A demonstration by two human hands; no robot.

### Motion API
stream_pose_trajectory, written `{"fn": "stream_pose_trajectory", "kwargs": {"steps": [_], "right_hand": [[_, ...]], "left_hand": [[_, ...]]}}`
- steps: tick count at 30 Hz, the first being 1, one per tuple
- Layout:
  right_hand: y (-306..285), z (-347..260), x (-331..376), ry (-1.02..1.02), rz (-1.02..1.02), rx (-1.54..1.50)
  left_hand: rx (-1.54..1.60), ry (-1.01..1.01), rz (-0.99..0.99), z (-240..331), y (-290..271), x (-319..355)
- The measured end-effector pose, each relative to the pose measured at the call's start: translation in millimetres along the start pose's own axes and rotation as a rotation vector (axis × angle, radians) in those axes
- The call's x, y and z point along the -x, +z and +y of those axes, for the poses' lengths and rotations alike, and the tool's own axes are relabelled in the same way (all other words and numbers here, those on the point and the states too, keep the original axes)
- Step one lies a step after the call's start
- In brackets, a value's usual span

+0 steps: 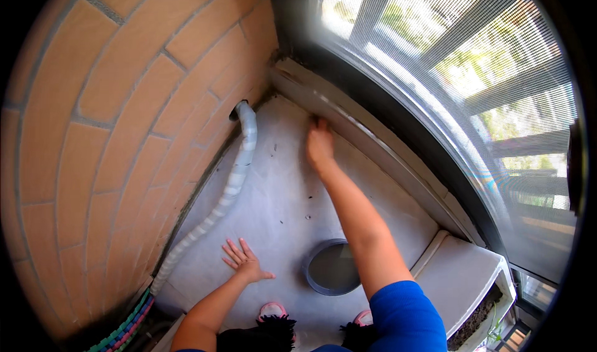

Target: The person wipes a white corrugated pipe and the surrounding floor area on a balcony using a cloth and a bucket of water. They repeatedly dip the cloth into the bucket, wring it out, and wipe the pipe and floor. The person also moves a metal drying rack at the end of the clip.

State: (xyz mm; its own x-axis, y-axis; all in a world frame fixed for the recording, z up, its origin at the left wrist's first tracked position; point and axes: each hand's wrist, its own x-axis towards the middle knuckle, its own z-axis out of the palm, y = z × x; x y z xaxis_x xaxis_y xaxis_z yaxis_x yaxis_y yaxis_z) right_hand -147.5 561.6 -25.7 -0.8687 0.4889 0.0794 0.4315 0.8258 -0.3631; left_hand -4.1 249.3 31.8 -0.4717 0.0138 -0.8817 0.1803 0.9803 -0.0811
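My left hand [245, 262] lies flat on the floor [280, 190], fingers spread, grip released. My right hand [319, 142] touches the sill [373, 137]; its grip I cannot tell.

Daylight is glaring through the screened window [472, 72], overexposing it; fisheye is bending the brick wall [124, 103], corners vignetting black.

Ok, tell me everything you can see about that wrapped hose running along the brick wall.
The hose is a pale grey-white pipe wound spirally in tape, giving it a banded look. Its top end bends into a dark hole in the brick wall. From there it runs down along the foot of the wall, lying on the grey floor, and curves gently toward the lower left, where its end is hidden near a multicoloured woven mat. Neither hand touches it; the left hand is nearest.
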Motion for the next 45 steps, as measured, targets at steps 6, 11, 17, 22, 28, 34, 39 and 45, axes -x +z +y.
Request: {"fn": "stream_pose_trajectory", "kwargs": {"steps": [6, 11, 17, 22, 28, 34, 39, 45], "right_hand": [[-11, -33, 53, -0.231, -0.178, -0.235], [-12, 10, 25, 0.059, 0.006, 0.072], [26, -42, -32, 0.034, 0.041, 0.138], [35, -58, -54, -0.074, 0.090, 0.122], [34, -65, -45, -0.028, -0.186, 0.104], [44, -70, -72, -0.144, -0.065, 0.078], [31, -71, -41, -0.234, -0.115, 0.056], [34, -70, -57, -0.108, -0.102, 0.041]], "left_hand": [[0.014, -0.014, 0.003, -16, 8, 1], [0.033, 0.037, 0.017, -12, 10, -5], [0.022, 0.022, 0.030, -13, 15, -8], [0.021, 0.021, -0.018, -9, 6, -5], [0.011, 0.001, -0.004, -13, 8, -6], [-0.016, -0.007, -0.020, -6, 9, -5], [0.023, -0.019, -0.024, -12, 11, -3], [0.035, 0.011, -0.020, -7, 2, -2]]}}
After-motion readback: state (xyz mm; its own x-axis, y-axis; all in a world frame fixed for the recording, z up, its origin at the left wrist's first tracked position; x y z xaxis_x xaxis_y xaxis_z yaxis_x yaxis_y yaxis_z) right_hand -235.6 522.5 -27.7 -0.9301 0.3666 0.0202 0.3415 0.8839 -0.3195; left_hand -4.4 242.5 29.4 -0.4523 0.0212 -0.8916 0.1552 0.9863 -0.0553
